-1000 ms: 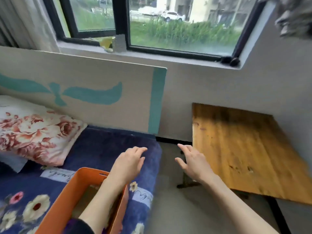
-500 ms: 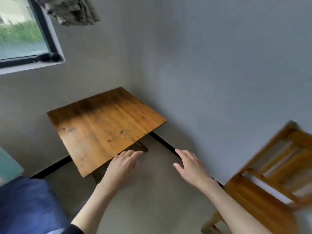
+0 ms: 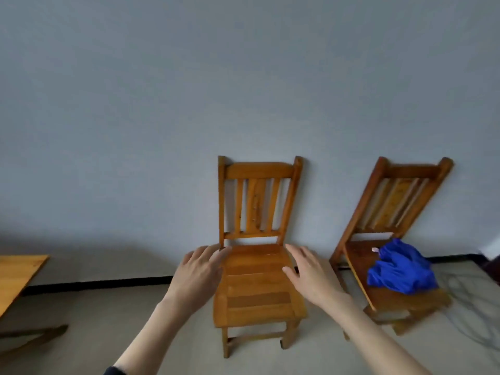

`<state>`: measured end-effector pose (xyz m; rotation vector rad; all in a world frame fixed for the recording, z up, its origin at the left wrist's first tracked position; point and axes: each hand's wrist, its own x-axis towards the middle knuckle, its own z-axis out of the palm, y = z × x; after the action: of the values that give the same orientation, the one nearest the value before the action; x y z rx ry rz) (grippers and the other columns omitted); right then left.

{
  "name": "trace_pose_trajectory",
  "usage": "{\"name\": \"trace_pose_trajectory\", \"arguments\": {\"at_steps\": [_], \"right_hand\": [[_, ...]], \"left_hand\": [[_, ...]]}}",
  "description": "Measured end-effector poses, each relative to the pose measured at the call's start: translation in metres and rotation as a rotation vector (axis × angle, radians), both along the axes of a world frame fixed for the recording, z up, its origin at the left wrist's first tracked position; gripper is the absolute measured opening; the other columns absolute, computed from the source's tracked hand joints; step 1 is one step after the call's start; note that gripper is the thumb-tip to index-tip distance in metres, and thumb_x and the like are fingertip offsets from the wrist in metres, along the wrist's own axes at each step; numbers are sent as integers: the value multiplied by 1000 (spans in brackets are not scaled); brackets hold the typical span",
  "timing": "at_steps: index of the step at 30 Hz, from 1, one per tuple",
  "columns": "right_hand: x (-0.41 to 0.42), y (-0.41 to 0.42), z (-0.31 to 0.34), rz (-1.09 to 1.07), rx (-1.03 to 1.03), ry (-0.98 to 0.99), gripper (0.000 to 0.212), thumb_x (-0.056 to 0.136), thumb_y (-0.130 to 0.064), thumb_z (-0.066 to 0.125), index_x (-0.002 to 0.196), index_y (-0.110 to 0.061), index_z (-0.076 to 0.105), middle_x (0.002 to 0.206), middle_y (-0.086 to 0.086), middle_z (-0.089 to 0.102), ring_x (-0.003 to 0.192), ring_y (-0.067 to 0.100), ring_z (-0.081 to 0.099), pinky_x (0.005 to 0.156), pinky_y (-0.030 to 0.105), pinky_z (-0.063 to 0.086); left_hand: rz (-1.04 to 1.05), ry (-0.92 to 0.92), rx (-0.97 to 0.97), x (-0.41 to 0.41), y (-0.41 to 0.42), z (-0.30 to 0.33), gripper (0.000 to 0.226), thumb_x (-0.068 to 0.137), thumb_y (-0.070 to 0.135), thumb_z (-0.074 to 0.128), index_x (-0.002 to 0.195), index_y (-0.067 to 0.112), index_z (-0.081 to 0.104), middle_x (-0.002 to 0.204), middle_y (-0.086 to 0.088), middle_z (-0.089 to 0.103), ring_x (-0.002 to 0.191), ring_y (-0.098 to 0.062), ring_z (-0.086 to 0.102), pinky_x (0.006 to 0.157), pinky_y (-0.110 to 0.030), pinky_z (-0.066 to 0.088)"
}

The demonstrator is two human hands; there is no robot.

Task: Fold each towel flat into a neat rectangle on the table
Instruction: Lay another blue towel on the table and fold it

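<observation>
"Two hands come first. What do they hold?"

"Nothing. Left hand and right hand hover apart, fingers straight, one at each side edge of the near chair's seat."

"Where is the task's thing?"

"Blue towel lies crumpled on the seat of the second chair, just right of the near chair. It is rightward of both hands, so the right hand is nearer. The heap shows no readable long axis."

"And room to move?"

"Table stands well left of the near chair, only a corner in view, with bare floor between. The carry probably passes in front of the near chair. Wall closes off the space behind both chairs."
</observation>
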<state>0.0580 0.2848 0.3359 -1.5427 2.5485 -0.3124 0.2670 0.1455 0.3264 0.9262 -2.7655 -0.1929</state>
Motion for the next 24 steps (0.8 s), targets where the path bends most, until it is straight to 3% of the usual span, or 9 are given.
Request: {"name": "trace_pose_trajectory", "arguments": {"at_steps": [6, 10, 16, 24], "right_hand": [[-94, 44, -3, -245, 55, 89, 54, 96, -45, 39, 144, -22, 27, 143, -2, 40, 129, 18, 40, 100, 34, 37], [-142, 67, -8, -434, 81, 125, 57, 95, -48, 38, 145, -24, 25, 147, -3, 33, 135, 16, 32, 105, 35, 31], [-198, 110, -22, -646, 119, 111, 58, 94, -49, 38, 145, -27, 24, 152, -4, 26, 138, 12, 26, 108, 33, 25], [-304, 172, -50, -767, 135, 13, 57, 96, -46, 36, 146, -25, 21, 152, -2, 26, 139, 14, 23, 111, 34, 21]], "left_hand": [[-278, -62, -7, -138, -8, -2, 47, 98, 38, 38, 144, 33, 28, 149, 4, 35, 139, -20, 30, 112, -39, 26], [-483, -49, -48, -215, -5, 1, 44, 94, 33, 51, 137, 26, 45, 140, -3, 49, 130, -26, 45, 105, -43, 38], [-692, -122, 20, -326, 24, -14, 48, 100, 41, 27, 147, 31, 22, 154, 4, 25, 143, -19, 18, 116, -38, 16], [-827, -219, 53, -463, 86, -42, 49, 100, 42, 23, 147, 33, 13, 154, 5, 21, 142, -16, 19, 116, -35, 20]]}}
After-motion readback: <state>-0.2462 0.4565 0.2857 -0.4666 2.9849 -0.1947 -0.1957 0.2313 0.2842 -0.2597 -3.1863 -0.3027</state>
